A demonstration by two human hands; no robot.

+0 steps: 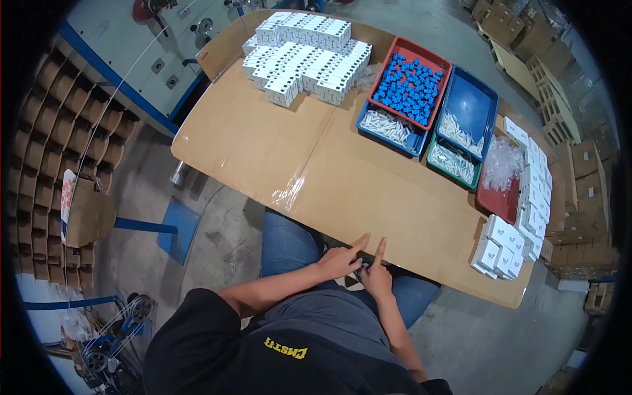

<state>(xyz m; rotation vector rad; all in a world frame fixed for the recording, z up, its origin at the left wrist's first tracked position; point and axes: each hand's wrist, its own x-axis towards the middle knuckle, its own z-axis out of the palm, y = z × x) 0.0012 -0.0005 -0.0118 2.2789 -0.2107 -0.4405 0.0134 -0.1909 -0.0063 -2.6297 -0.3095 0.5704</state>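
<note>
My left hand (338, 262) and my right hand (378, 279) are close together over my lap, at the near edge of the cardboard-covered table (309, 178). Both index fingers stretch out toward the table edge, with the other fingers partly curled. Neither hand shows anything clearly held. A small dark shape sits between the hands, too unclear to name. The red tray (450, 72) of small blue plastic pieces (408, 89) stands farther off at the back, beyond my reach as the hands lie now.
White boxes (309, 56) stand stacked at the back left. White tubular pieces fill part of a blue tray (471, 99) and a green tray (473, 185). A red tray (497, 201) holds clear plastic bags (503, 161). More white boxes (500, 247) line the right edge.
</note>
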